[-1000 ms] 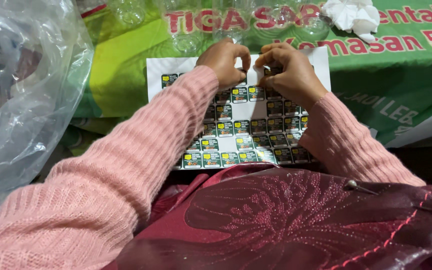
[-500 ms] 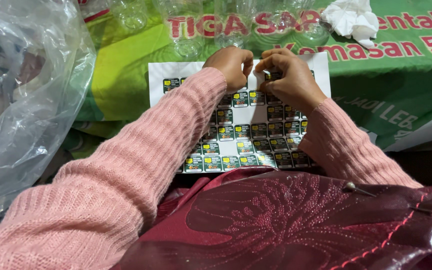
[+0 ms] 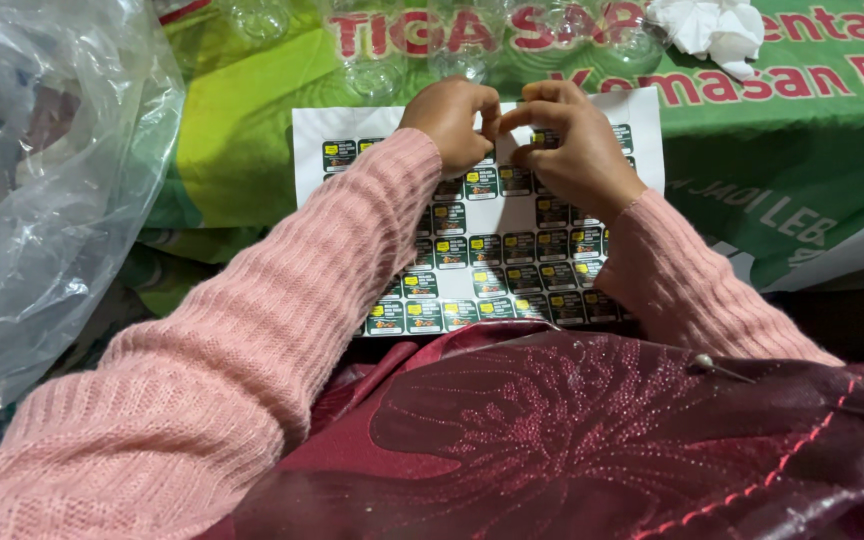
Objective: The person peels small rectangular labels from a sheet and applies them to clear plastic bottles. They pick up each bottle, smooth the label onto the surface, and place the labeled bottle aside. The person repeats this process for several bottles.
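- The left hand (image 3: 452, 122) is resting at the 12 o'clock edge of a white sticker sheet (image 3: 482, 235), its fingers curled and pressed together on the sheet's upper part.
- The right hand (image 3: 567, 140) is sitting just beside it at 3 o'clock, thumb and forefinger pinching at something small on the sheet; what they are gripping is too small to tell.
- The two hands are touching at the fingertips.
- The sticker sheet is lying flat on a green printed banner (image 3: 782, 160), rows of small dark labels covering it.
- Pink knitted sleeves (image 3: 252, 340) are crossing the sheet from 7 and 5 o'clock.
- A clear plastic bag (image 3: 42, 180) is bulging at 9 o'clock.
- Clear plastic cups (image 3: 372, 70) are standing at 12 o'clock, with a crumpled white tissue (image 3: 712, 28) at 1 o'clock.
- A dark red patterned cloth (image 3: 572, 440) is lying at 6 o'clock.
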